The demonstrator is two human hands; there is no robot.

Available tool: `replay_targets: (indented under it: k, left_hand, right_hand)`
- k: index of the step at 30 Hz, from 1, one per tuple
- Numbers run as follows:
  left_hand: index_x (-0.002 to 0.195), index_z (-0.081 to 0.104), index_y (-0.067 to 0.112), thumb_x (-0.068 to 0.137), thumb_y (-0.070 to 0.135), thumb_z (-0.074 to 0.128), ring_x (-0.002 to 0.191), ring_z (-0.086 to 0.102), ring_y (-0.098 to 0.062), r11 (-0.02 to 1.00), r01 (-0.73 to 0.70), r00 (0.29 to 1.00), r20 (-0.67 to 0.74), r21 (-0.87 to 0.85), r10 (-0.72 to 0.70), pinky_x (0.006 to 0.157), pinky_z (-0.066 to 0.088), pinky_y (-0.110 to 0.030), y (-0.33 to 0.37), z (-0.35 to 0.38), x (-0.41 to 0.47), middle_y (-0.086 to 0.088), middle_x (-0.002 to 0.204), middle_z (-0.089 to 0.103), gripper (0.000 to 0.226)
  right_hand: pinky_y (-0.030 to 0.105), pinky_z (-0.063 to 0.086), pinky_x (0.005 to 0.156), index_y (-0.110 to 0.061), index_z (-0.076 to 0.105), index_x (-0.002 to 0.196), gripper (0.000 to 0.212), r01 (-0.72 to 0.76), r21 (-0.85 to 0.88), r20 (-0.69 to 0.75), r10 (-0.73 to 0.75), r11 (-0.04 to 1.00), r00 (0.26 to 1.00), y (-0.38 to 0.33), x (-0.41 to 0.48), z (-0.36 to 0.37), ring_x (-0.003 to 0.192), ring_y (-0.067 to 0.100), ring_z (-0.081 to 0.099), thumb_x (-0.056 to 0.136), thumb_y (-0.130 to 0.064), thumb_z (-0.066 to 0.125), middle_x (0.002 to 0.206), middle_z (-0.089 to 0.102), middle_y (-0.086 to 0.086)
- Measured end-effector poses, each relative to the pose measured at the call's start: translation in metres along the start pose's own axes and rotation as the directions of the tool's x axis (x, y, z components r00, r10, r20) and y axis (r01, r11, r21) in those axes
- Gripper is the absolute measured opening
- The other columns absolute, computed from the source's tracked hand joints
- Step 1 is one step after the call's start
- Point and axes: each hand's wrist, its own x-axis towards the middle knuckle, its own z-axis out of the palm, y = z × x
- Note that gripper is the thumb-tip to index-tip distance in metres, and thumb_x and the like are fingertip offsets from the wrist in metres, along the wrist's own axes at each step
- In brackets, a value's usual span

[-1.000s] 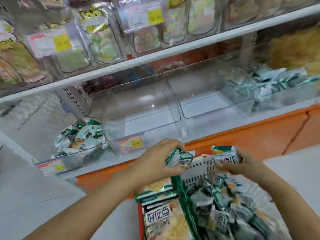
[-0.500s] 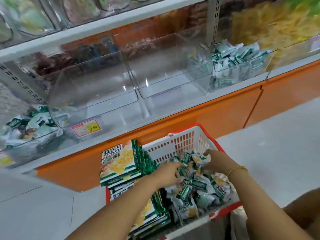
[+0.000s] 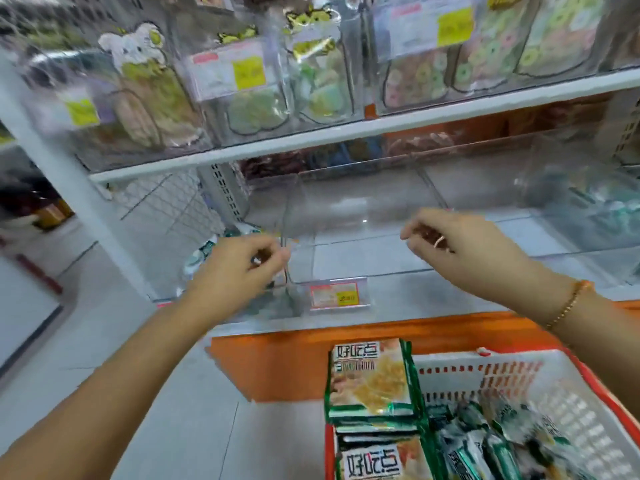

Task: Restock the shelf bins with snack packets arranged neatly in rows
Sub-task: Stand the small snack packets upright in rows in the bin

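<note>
At the lower shelf, before the clear bin (image 3: 363,216), my left hand (image 3: 239,268) and right hand (image 3: 460,244) hang well apart, fingers loosely curled, no packet visible in either; blur hides whether the left fingertips touch the bin wall. Snack packets (image 3: 485,441) lie in the basket (image 3: 568,407) below, so I judge this step as between loads. Next move calls for reaching down, taking a handful and laying it in rows on the bin floor.
</note>
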Motion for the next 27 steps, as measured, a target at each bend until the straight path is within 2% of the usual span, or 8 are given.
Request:
replay_targets:
  k: [3,7,10,13,18,22,25,27]
  left_hand:
    - [0.094,0.063,0.024,0.087,0.027,0.066,0.092,0.063,-0.015,0.953,0.296,0.954,0.031,0.069,-0.299,0.083,0.05,-0.032,-0.077,-0.03,-0.002,0.004,0.091,0.066,0.009]
    - [0.125,0.054,0.026,0.078,0.033,0.076,0.115,0.054,-0.02,0.862,0.466,0.815,0.28,0.201,-0.507,0.091,0.047,-0.033,-0.14,-0.044,-0.001,-0.001,0.127,0.054,0.053]
    - [0.119,0.058,0.033,0.077,0.038,0.076,0.116,0.055,-0.014,0.873,0.473,0.757,0.452,0.119,-0.472,0.092,0.047,-0.028,-0.159,-0.041,0.007,0.012,0.122,0.054,0.046]
    - [0.107,0.066,0.035,0.078,0.037,0.075,0.105,0.055,0.003,0.895,0.445,0.753,0.527,0.033,-0.394,0.082,0.039,-0.001,-0.168,-0.035,0.012,0.022,0.113,0.061,0.03]
    - [0.09,0.074,0.022,0.075,0.041,0.077,0.048,0.042,0.0,0.883,0.465,0.775,0.453,0.063,-0.44,0.047,0.031,-0.014,-0.184,-0.027,0.014,0.014,0.053,0.048,0.024]
    - [0.081,0.071,0.004,0.082,0.032,0.072,0.055,0.041,-0.013,0.846,0.526,0.816,0.333,-0.089,-0.473,0.042,0.032,-0.017,-0.191,-0.027,0.002,0.002,0.064,0.046,0.028]
    - [0.076,0.067,0.017,0.087,0.024,0.067,0.079,0.055,-0.012,0.827,0.507,0.858,0.044,-0.245,-0.512,0.063,0.046,-0.019,-0.193,-0.026,0.0,0.006,0.092,0.056,0.013]
    - [0.07,0.057,0.018,0.091,0.022,0.061,0.075,0.052,-0.015,0.859,0.485,0.861,-0.083,-0.164,-0.502,0.06,0.041,-0.021,-0.191,-0.022,0.003,0.008,0.076,0.051,0.022]
  right_hand:
    - [0.025,0.043,0.078,-0.019,0.062,0.106,0.017,0.188,-0.003,0.115,-0.187,0.982,0.976,-0.045,0.057,0.021,0.086,0.013,0.056,0.09,-0.02,0.061,0.093,0.06,-0.007]
    - [0.027,0.037,0.086,-0.018,0.055,0.122,0.037,0.456,-0.097,0.349,-0.399,0.885,0.848,-0.098,0.129,0.073,0.107,0.02,0.054,0.087,-0.025,0.065,0.117,0.06,0.003]
    - [0.029,0.036,0.078,-0.024,0.038,0.138,0.066,0.466,-0.243,0.647,-0.215,0.851,0.731,-0.115,0.174,0.118,0.108,0.025,0.048,0.082,-0.034,0.072,0.13,0.048,0.01]
    - [0.035,0.042,0.082,-0.033,0.026,0.144,0.091,0.472,-0.337,0.83,0.02,0.815,0.558,-0.117,0.204,0.157,0.108,0.026,0.047,0.071,-0.048,0.078,0.136,0.042,0.01]
    - [0.036,0.042,0.083,-0.046,0.017,0.145,0.095,0.528,-0.354,0.888,0.099,0.772,0.45,-0.114,0.22,0.199,0.105,0.025,0.045,0.069,-0.064,0.071,0.143,0.039,0.007]
    - [0.031,0.044,0.067,-0.047,0.02,0.142,0.09,0.555,-0.358,0.864,0.041,0.751,0.502,-0.103,0.218,0.212,0.101,0.028,0.054,0.071,-0.058,0.073,0.13,0.04,0.01]
    - [0.034,0.049,0.073,-0.042,0.024,0.143,0.085,0.594,-0.364,0.84,-0.023,0.717,0.543,-0.103,0.219,0.216,0.098,0.027,0.054,0.075,-0.041,0.075,0.124,0.043,0.01]
    - [0.03,0.047,0.065,-0.038,0.029,0.141,0.075,0.597,-0.359,0.822,-0.059,0.718,0.566,-0.102,0.221,0.218,0.089,0.025,0.056,0.08,-0.027,0.07,0.117,0.048,0.012]
